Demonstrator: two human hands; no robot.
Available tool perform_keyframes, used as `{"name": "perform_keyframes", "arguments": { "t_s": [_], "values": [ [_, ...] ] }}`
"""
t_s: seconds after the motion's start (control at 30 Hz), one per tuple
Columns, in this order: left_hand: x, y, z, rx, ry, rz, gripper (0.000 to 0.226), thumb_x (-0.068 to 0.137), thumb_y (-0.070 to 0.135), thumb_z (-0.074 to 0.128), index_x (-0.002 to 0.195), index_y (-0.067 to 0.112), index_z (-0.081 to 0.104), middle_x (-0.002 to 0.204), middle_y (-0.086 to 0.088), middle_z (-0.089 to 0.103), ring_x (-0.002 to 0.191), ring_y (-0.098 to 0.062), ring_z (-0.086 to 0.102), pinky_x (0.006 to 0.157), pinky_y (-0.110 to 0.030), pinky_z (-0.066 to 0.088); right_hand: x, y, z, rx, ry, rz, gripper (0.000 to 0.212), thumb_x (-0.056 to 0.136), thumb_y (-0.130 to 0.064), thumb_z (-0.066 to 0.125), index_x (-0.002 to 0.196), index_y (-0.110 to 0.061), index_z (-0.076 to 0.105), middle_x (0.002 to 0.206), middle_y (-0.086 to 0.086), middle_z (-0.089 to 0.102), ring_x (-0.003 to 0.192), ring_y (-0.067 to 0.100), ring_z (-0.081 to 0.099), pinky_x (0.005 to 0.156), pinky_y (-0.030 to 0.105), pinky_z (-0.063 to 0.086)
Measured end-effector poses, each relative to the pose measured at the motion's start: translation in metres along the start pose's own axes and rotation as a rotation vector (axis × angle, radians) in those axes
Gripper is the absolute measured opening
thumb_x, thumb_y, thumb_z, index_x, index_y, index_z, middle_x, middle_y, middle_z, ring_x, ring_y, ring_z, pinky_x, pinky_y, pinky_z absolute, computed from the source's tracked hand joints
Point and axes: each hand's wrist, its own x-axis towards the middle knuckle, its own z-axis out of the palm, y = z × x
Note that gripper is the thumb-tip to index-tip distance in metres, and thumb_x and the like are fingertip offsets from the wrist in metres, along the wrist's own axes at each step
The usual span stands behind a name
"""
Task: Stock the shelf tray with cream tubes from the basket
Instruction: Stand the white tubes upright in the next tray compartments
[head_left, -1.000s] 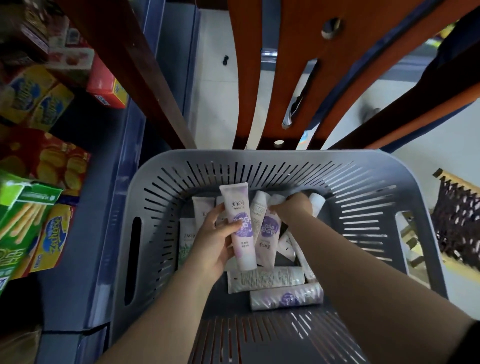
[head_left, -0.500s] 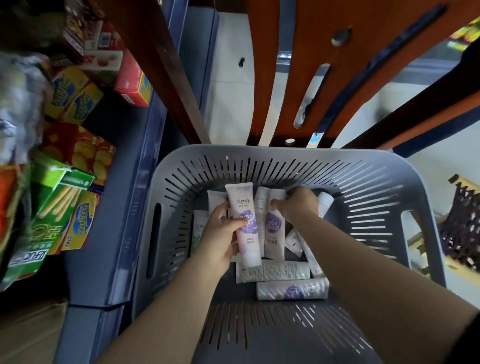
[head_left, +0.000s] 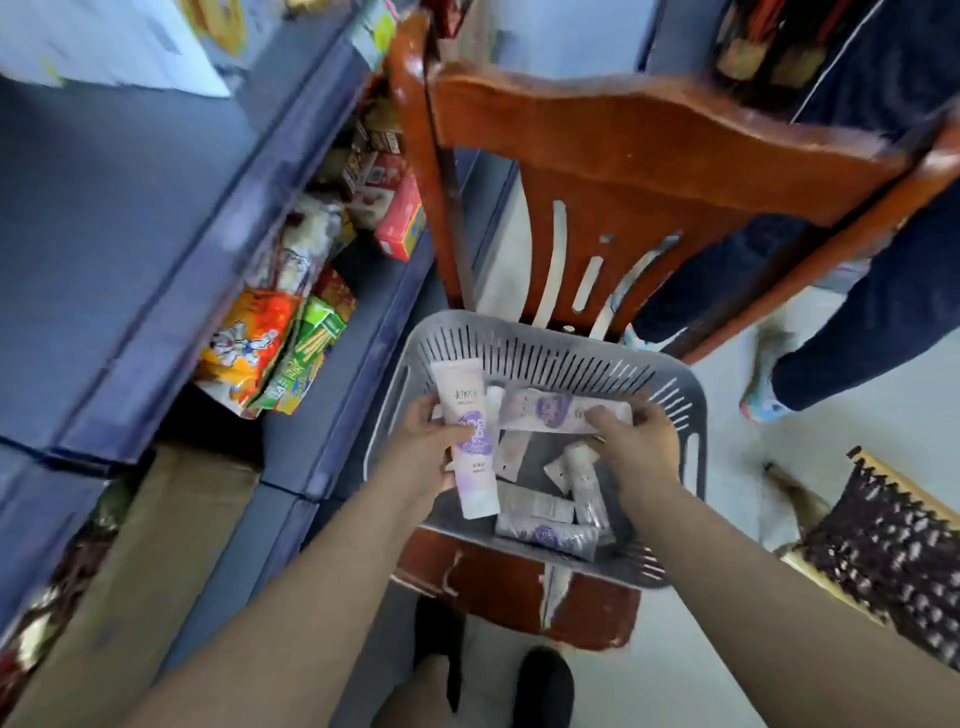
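The grey slotted basket (head_left: 524, 353) stands on the seat of a red-brown wooden chair (head_left: 649, 171), just beside the dark blue shelves (head_left: 130, 234) on the left. Both hands are over the basket. The left hand (head_left: 421, 447) holds a white and purple cream tube (head_left: 467, 441) upright, with the crimped end up; its grip is clamped on this tube, thumb on the printed front and the fingers behind it. The right hand (head_left: 634, 441) holds a second tube (head_left: 550, 410) lying sideways across the top of the basket, pinched at its right end, so the grip here is also closed on a tube. The two tubes are close together, but I cannot tell if they touch.

More cream tubes are still in the basket: one purple-printed tube (head_left: 545, 535) lies along the near wall, and some other tubes (head_left: 584, 483) lie in a loose pile under the right hand (their exact count is not clear because of blur).

On the shelves there are snack packs: an orange bag (head_left: 249, 332), a green box of stick biscuits (head_left: 301, 358), and a red box (head_left: 400, 218) farther back. At the right, dark trouser legs and a light shoe (head_left: 758, 374) of another person stand behind the chair. The shelf tray itself I cannot identify in this view.
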Motion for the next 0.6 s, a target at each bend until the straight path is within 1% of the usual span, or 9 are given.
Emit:
{"name": "perform_keyframes", "arguments": {
  "t_s": [0.1, 0.17, 0.3, 0.37, 0.43, 0.47, 0.5, 0.57, 0.6],
  "values": [
    [-0.056, 0.023, 0.000, -0.047, 0.019, 0.087, 0.038, 0.085, -0.011, 0.051, 0.105, 0.021, 0.048, 0.095, -0.006, 0.062, 0.077, -0.023, 0.061, 0.067, -0.035, 0.048, -0.052, -0.027, -0.017, 0.460, -0.152, 0.217, 0.018, 0.084, -0.002, 0.061, 0.102, -0.004, 0.057, 0.096, 0.011, 0.064, 0.085, 0.021, 0.063, 0.085, 0.036, 0.053],
    [-0.094, 0.039, -0.001, -0.047, 0.050, 0.155, 0.033, 0.085, -0.011, 0.049, 0.095, 0.020, 0.052, 0.089, -0.008, 0.062, 0.069, -0.022, 0.059, 0.064, -0.031, 0.045, -0.087, -0.043, -0.022, 0.592, -0.263, 0.285, 0.025, 0.086, 0.000, 0.058, 0.110, 0.000, 0.054, 0.103, 0.012, 0.062, 0.094, 0.022, 0.061, 0.079, 0.031, 0.053],
    [-0.169, 0.079, -0.012, -0.047, 0.069, 0.277, 0.024, 0.086, -0.008, 0.051, 0.091, 0.015, 0.057, 0.081, -0.009, 0.060, 0.065, -0.021, 0.057, 0.061, -0.031, 0.047, -0.152, -0.091, -0.023, 0.628, -0.496, 0.270, 0.004, 0.091, -0.003, 0.053, 0.092, 0.001, 0.055, 0.100, 0.013, 0.060, 0.090, 0.022, 0.060, 0.078, 0.031, 0.053],
    [-0.203, 0.101, -0.021, -0.059, 0.080, 0.353, 0.022, 0.085, -0.007, 0.053, 0.095, 0.012, 0.058, 0.082, -0.009, 0.064, 0.069, -0.021, 0.060, 0.056, -0.028, 0.052, -0.184, -0.115, -0.021, 0.614, -0.666, 0.169, 0.008, 0.093, -0.010, 0.053, 0.095, -0.002, 0.055, 0.103, 0.011, 0.060, 0.087, 0.017, 0.061, 0.070, 0.021, 0.056],
    [-0.237, 0.123, -0.031, -0.068, 0.101, 0.449, 0.025, 0.084, -0.006, 0.055, 0.103, 0.010, 0.059, 0.090, -0.010, 0.065, 0.074, -0.022, 0.062, 0.062, -0.030, 0.053, -0.219, -0.143, -0.018, 0.537, -0.804, 0.059, 0.018, 0.087, -0.025, 0.065, 0.092, -0.011, 0.055, 0.090, -0.001, 0.061, 0.079, 0.004, 0.060, 0.065, 0.007, 0.049],
    [-0.254, 0.135, -0.035, -0.058, 0.105, 0.503, 0.027, 0.084, -0.005, 0.056, 0.107, 0.009, 0.058, 0.091, -0.008, 0.065, 0.073, -0.022, 0.063, 0.065, -0.032, 0.052, -0.232, -0.156, -0.016, 0.510, -0.874, 0.006, 0.019, 0.084, -0.027, 0.068, 0.089, -0.013, 0.055, 0.084, -0.005, 0.060, 0.076, 0.001, 0.061, 0.065, 0.005, 0.047],
    [-0.272, 0.145, -0.040, -0.049, 0.111, 0.551, 0.029, 0.084, -0.005, 0.056, 0.109, 0.008, 0.057, 0.090, -0.006, 0.065, 0.070, -0.019, 0.064, 0.065, -0.032, 0.052, -0.246, -0.169, -0.016, 0.486, -0.900, -0.016, 0.012, 0.088, -0.021, 0.063, 0.087, -0.014, 0.054, 0.083, -0.005, 0.058, 0.077, 0.001, 0.062, 0.066, 0.007, 0.047],
    [-0.307, 0.165, -0.050, -0.030, 0.125, 0.646, 0.027, 0.084, -0.005, 0.057, 0.107, 0.009, 0.057, 0.086, -0.003, 0.066, 0.066, -0.015, 0.065, 0.063, -0.030, 0.053, -0.269, -0.193, -0.012, 0.430, -0.945, -0.127, 0.008, 0.092, -0.013, 0.052, 0.085, -0.013, 0.055, 0.090, 0.001, 0.060, 0.090, 0.013, 0.061, 0.077, 0.014, 0.049],
    [-0.323, 0.175, -0.055, -0.013, 0.134, 0.685, 0.027, 0.084, -0.005, 0.058, 0.106, 0.010, 0.057, 0.086, -0.004, 0.066, 0.067, -0.016, 0.065, 0.062, -0.030, 0.054, -0.283, -0.207, -0.012, 0.424, -0.961, -0.165, 0.006, 0.091, -0.013, 0.051, 0.088, -0.013, 0.056, 0.094, 0.001, 0.061, 0.092, 0.013, 0.060, 0.082, 0.014, 0.047]
  ]
}}
